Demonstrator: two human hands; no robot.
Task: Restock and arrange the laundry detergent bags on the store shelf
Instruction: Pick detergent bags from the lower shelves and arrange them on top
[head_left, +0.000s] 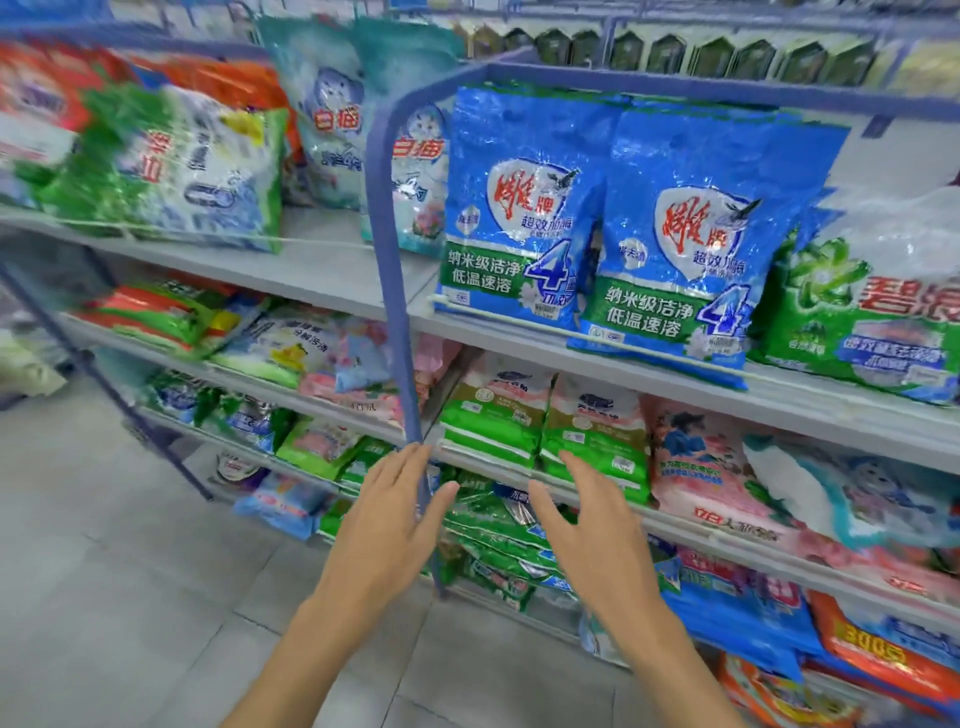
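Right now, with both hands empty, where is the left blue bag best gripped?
Probably by its top corners, from the front: the left blue bag stands upright, facing out, its foot behind a white rail, so it should lift upward.

The left hand (384, 525) hangs open, fingers spread, in front of the blue shelf post (389, 234); the right hand (592, 540), equally empty, is just right of it. Right of the post and higher up, two blue detergent bags (519, 208) stand touching on a shelf (509, 340).

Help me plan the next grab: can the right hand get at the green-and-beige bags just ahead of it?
Probably yes: the right hand is open and empty, and the green-and-beige bags face it directly, with nothing between them.
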